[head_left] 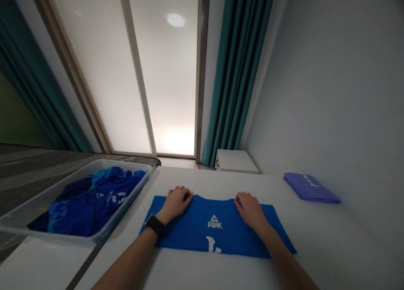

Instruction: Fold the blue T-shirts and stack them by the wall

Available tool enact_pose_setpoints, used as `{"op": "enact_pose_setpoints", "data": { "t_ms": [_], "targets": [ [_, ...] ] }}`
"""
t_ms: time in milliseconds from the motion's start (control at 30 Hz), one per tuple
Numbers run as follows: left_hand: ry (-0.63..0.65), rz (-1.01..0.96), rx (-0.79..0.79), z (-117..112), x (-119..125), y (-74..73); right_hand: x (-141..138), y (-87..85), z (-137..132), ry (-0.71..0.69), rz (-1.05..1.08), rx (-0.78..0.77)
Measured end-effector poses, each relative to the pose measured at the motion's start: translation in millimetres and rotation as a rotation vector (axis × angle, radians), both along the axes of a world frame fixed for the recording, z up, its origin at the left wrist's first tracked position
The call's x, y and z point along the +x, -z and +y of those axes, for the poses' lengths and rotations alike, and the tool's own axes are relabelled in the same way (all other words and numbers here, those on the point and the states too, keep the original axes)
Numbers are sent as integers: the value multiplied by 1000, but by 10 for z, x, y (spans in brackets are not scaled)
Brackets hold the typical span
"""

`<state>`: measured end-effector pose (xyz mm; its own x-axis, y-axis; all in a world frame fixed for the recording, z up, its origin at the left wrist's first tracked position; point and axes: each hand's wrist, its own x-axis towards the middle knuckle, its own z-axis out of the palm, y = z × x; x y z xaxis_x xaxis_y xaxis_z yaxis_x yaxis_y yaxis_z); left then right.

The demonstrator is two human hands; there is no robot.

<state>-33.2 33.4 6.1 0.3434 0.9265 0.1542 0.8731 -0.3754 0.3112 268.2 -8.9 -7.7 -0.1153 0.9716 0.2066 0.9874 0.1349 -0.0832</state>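
Observation:
A blue T-shirt (192,229) with a white PEAK logo lies folded across the white table, its neckline on the far side. My left hand (175,203), with a black watch on the wrist, pinches the shirt's far edge just left of the neckline. On the other side of the neckline, my right hand (249,209) grips the same edge with curled fingers. Both fingertips are partly hidden behind the hands. The shirt's lower part is out of sight, and only the top of a second white print shows at its near edge.
To the left stands a translucent plastic bin (121,220) holding crumpled blue clothes (94,206). A folded purple garment (311,188) rests at the right by the wall. Beyond the white table (189,269) are a small white cabinet (236,160), teal curtains (240,71) and frosted sliding doors (167,83).

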Motion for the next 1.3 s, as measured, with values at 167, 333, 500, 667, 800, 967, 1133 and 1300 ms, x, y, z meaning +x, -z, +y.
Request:
{"op": "enact_pose_setpoints", "data": {
  "t_ms": [167, 333, 500, 667, 800, 967, 1133, 1300],
  "targets": [
    [58, -69, 19, -4, -34, 64, 3, 34, 22, -31, 9, 59],
    [45, -80, 32, 15, -35, 112, -8, 81, 32, -66, 2, 50],
    [32, -69, 46, 20, -18, 111, -2, 114, 37, -38, -9, 29],
    [29, -72, 46, 20, -19, 101, 2, 102, 36, -25, 15, 21],
    [27, -111, 51, 17, -29, 91, 1, 65, 29, -36, 66, 23],
    [26, -39, 109, -15, -17, 58, 2, 60, 38, -27, 64, 15],
    [25, 57, 131, -36, 4, 37, -1, 72, 45, -6, 47, -1],
    [28, 28, 137, -37, 5, 40, 5, 68, 36, -23, 90, 27]
  ]
}}
